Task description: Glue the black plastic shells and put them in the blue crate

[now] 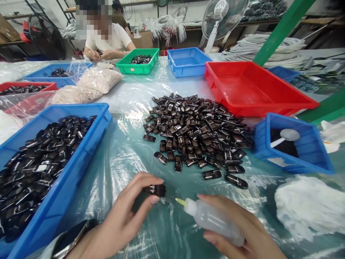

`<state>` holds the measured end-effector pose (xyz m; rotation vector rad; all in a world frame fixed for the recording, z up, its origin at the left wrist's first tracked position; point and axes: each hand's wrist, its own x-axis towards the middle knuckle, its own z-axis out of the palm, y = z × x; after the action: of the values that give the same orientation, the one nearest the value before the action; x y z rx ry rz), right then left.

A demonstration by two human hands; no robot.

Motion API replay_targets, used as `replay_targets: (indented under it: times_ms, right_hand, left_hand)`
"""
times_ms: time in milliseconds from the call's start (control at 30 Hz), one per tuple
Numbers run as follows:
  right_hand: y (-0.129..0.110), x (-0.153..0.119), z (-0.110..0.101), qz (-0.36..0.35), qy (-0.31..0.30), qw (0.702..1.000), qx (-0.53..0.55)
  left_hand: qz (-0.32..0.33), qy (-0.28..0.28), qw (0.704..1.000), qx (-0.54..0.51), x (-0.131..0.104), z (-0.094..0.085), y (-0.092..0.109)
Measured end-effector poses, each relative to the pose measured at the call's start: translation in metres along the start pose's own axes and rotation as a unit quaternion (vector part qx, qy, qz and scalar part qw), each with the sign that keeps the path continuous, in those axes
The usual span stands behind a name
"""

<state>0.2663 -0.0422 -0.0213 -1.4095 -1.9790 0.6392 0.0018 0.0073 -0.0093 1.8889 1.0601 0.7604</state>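
Note:
Between the thumb and fingers of my left hand (pixel 132 208) is a small black glossy casing (pixel 159 190), held just above the plastic-covered table. My right hand (pixel 237 223) is wrapped around a translucent squeeze bottle (pixel 215 217), tilted so that its yellow tip (pixel 180 201) points left toward the casing. A small gap separates tip and casing. Beyond both hands lies a loose pile of similar dark casings (pixel 188 126). On the left, a long blue bin (pixel 93 144) holds many more of them.
At right stand a red tray (pixel 258 88) and a small blue bin (pixel 304 158) with black material and a scoop (pixel 288 135). A crumpled white cloth (pixel 309 208) lies nearby. Green (pixel 153 59) and blue (pixel 188 61) trays are farther back, before a seated person (pixel 107 43).

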Motion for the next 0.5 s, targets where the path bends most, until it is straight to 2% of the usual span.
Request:
replay_targets:
  times_ms: [100, 200, 300, 433, 500]
  right_hand:
    - [0.000, 0.000, -0.001, 0.042, 0.023, 0.999, 0.011]
    - [-0.001, 0.009, 0.001, 0.092, 0.046, 0.992, 0.077]
    - [-0.004, 0.024, 0.007, 0.115, 0.068, 0.983, 0.123]
    - [-0.006, 0.037, 0.018, 0.111, 0.060, 0.987, 0.099]
    - [-0.007, 0.035, 0.020, 0.097, 0.127, 0.985, 0.058]
  left_hand:
    - [-0.085, 0.067, 0.994, -0.022, 0.003, 0.002, -0.001]
    - [-0.143, 0.089, 0.984, -0.051, 0.008, 0.003, -0.001]
    - [-0.138, 0.097, 0.983, -0.072, 0.012, 0.003, -0.002]
    - [-0.126, 0.094, 0.984, -0.081, 0.012, 0.001, -0.004]
    - [-0.120, 0.094, 0.985, -0.085, 0.011, 0.001, -0.006]
